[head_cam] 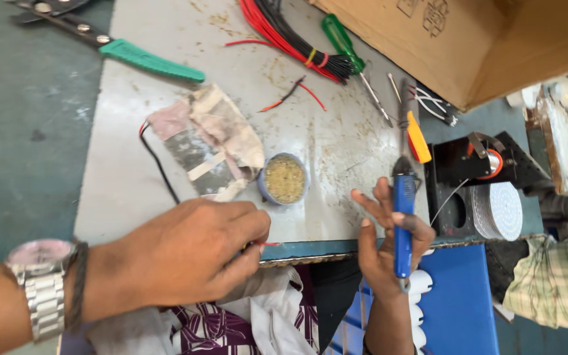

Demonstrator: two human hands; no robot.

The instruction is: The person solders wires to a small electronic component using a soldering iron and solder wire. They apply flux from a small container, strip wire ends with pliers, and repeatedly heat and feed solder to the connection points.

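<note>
Nearest, the left hand (192, 253) pinches a thin red wire (269, 244) at the metal worktop (126, 171) edge, steadying it beside the round flux tin (284, 178), while the right hand (389, 243) grips a blue-handled soldering iron (403, 217), tip pointing away over the worktop.

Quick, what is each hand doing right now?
Left hand: closed, pinching a thin red wire.
Right hand: holding a blue-handled soldering iron, fingers partly spread.

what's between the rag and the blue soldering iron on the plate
In the head view, a small round tin of yellowish paste sits between the rag and the soldering iron.
</note>
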